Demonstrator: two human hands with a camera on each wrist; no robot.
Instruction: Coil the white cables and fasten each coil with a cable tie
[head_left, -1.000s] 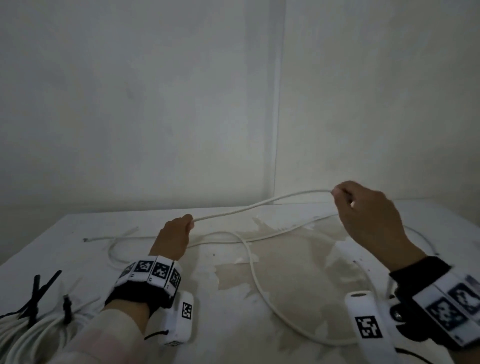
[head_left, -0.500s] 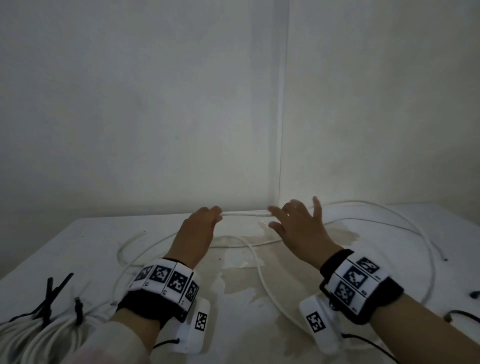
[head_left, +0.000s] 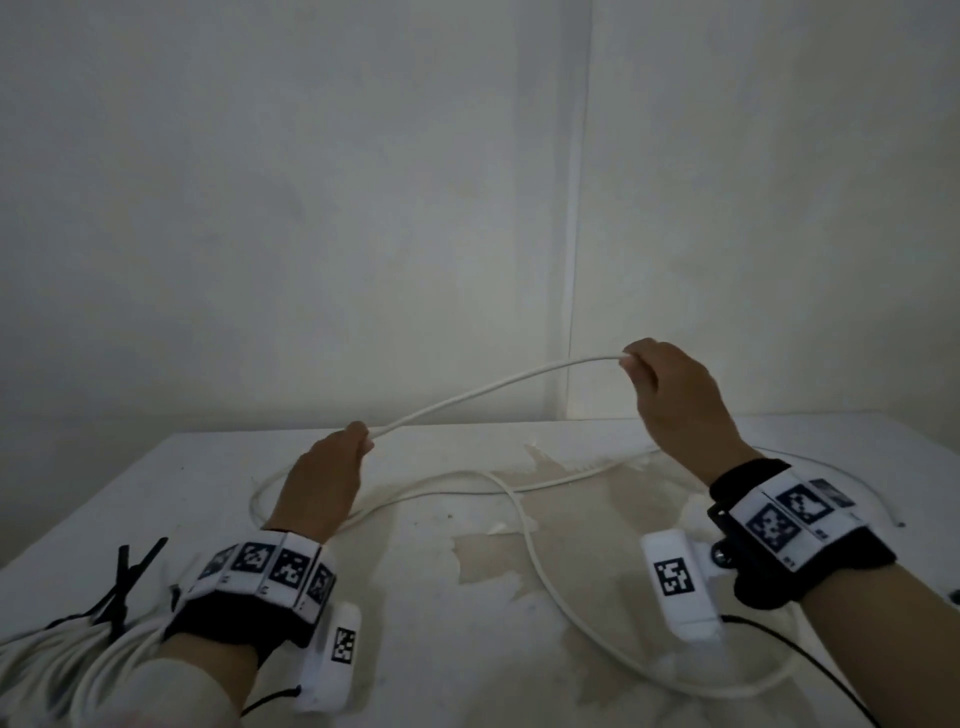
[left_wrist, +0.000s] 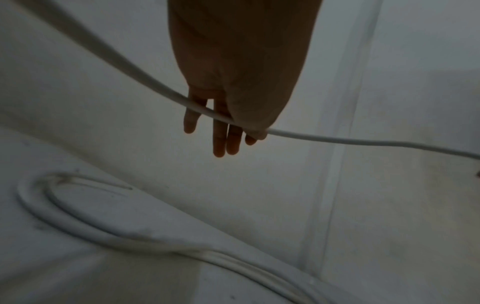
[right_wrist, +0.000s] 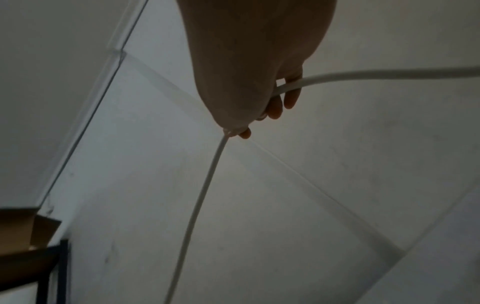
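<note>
- The coiling step is underway, judging by the layout: a stretch of the cable (head_left: 498, 387) is hanging in the air between both hands, while the rest is lying in loose loops on the table (head_left: 415, 597).
- The left hand (head_left: 324, 480) is staying low over the table, pinching the cable between thumb and forefinger; in the left wrist view the other fingers (left_wrist: 219, 133) are hanging nearly straight under the cable.
- The right hand (head_left: 675, 405) is raised higher, clenching the cable at its fingertips, with the cable running on through the curled fingers (right_wrist: 291, 98).
- Next, the right hand probably needs bringing the span across to the left to close another loop, keeping loop size even.
- Finished coils (head_left: 57, 660) with black ties (head_left: 122, 587) are lying at the near left.
</note>
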